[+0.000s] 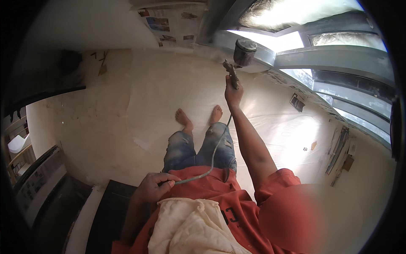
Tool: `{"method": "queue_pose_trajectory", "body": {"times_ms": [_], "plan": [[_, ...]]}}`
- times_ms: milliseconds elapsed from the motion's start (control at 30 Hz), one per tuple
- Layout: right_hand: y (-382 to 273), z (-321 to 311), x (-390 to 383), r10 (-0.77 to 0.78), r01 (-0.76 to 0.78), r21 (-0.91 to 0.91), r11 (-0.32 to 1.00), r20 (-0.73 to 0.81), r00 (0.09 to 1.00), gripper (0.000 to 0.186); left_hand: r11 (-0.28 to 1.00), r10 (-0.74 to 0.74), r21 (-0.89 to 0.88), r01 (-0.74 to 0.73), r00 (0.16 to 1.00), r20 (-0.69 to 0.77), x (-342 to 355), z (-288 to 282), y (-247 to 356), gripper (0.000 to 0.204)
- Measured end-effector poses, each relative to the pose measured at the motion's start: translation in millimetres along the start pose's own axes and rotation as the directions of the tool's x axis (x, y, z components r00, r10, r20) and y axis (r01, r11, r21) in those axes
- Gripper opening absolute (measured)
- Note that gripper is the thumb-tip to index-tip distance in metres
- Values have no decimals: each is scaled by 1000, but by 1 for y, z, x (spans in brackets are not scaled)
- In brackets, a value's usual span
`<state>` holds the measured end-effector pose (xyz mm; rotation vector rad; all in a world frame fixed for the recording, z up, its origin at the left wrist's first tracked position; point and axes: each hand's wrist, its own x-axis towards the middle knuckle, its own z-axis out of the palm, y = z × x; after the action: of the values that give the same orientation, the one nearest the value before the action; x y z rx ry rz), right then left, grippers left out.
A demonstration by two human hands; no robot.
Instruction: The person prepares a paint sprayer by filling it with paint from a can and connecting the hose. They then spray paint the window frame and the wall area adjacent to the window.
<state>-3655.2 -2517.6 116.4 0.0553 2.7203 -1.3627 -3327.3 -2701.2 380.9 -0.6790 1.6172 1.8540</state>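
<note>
My right hand [234,94] is stretched out ahead, its fingers wrapped round the handle of a spray gun [231,73]. A dark, lidded paint cup [244,52] sits at the gun's right side, near the grey window frame [292,59]. From the gun's handle a thin grey-green air hose [216,149] runs down across my legs. My left hand [155,185], at my waist, closes round the hose between thumb and fingers. Just below lies a cream cloth [186,224] against my red shirt.
Pale sheeting [292,139] covers the floor under my bare feet. Printed paper [169,25] hangs on the wall ahead. Dark panels [110,207] stand at lower left, and a dark ledge [46,97] juts in further up. Along the right wall lie long strips [338,146] and small scraps.
</note>
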Motion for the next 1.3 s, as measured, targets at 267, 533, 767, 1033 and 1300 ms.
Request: {"method": "queue_pose_trajectory", "body": {"times_ms": [267,533,767,1033,1300], "plan": [[0,17,-7,48,-48,-24,999,-17,999,33,996,82,44,-84,996,42,-9,-28,-10,18],[-105,-76,-18,-66,75,232,970,-47,997,27,977,192,71,-202,974,121,-8,-24,6,17],[-230,-179,-23,-383,444,253,860,-257,887,17,894,395,159,-420,904,163,-11,-22,28,17],[-360,-280,-26,-485,582,443,682,-321,813,20,840,487,175,-514,856,173,-17,-31,36,22],[-493,-388,-33,-525,701,366,611,-476,706,28,818,530,194,-541,841,109,-34,-29,59,26]]}}
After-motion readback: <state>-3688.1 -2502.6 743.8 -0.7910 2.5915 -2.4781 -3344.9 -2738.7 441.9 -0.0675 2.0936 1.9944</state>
